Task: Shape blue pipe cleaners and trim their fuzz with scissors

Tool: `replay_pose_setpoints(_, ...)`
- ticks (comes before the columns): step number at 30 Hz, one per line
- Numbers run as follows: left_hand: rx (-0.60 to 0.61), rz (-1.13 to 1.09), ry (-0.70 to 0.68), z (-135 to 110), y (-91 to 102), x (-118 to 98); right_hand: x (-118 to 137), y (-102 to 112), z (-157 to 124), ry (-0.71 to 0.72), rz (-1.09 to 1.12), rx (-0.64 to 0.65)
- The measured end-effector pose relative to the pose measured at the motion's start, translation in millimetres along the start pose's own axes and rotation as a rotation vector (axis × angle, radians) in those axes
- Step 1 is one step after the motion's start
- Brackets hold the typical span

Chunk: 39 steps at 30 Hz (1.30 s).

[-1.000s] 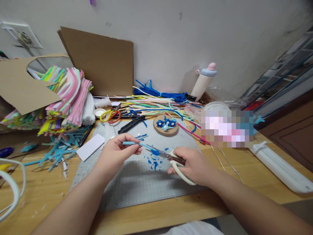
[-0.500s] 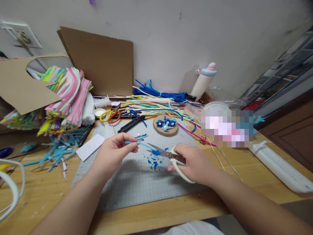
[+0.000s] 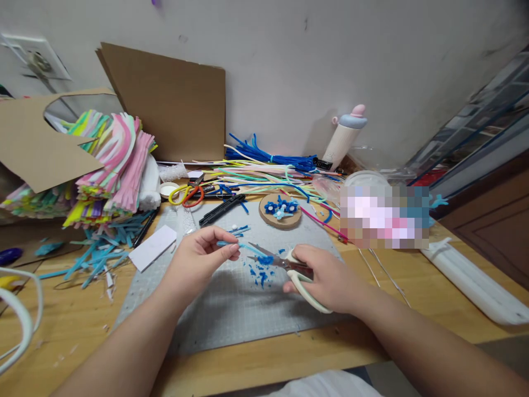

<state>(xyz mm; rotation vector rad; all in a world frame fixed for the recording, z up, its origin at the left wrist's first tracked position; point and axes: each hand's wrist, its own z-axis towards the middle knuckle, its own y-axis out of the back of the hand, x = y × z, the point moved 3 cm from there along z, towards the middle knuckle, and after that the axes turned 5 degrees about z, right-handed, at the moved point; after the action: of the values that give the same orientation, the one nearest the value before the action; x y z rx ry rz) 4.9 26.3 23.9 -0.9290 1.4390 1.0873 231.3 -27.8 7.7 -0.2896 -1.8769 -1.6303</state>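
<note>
Light-blue pipe cleaner (image 3: pixel 249 247) and scissors (image 3: pixel 306 290) above a grey cutting mat (image 3: pixel 239 322)
The left hand (image 3: pixel 200 253) pinches the pipe cleaner; the right hand (image 3: pixel 330 277) grips the scissors, apparently parted around its free end, with blue clippings (image 3: pixel 262 277) scattered below

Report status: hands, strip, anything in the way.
Left hand pinching light-blue strip. Right hand gripping scissors, blades open at strip. Blue clippings on mat below; no obstruction visible.
</note>
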Motion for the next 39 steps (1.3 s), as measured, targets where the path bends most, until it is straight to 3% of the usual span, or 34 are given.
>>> replay_pose_setpoints(24,-0.062,-0.044,0.038,3.6,10.0,3.3,-7.4,0.2,0.9,-0.004,0.074,-0.019)
replay_pose_setpoints(39,-0.069,-0.105,0.036,0.4,0.7,3.7,-3.6,2.8,1.0,0.021,0.006,-0.04)
